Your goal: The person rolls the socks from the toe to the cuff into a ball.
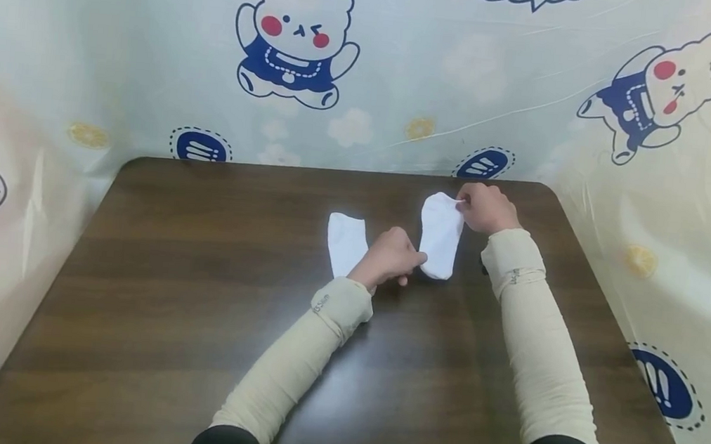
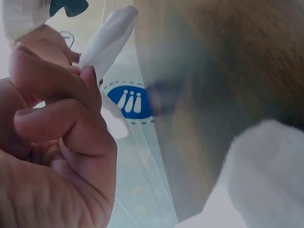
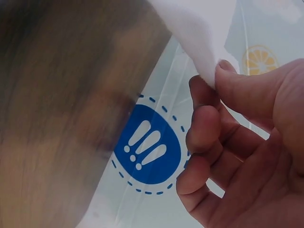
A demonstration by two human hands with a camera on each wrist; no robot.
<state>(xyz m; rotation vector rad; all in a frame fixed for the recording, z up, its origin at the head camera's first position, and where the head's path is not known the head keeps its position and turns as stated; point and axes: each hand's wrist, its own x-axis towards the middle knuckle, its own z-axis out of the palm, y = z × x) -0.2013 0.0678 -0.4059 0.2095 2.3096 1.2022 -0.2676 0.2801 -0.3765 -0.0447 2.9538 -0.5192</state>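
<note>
A white sock is stretched lengthwise between my two hands near the far side of the table. With thumb and forefinger my right hand pinches its upper right corner; the right wrist view shows the cloth drawn to a point there. At the sock's lower left edge, my left hand pinches the fabric, ribbed in the left wrist view, its other fingers curled. A second white sock lies left of that hand, its lower end hidden behind the hand and wrist.
The brown wooden table has rounded corners. A pale plastic sheet printed with cartoon bears surrounds it at the back and sides. Light sleeves cover both forearms.
</note>
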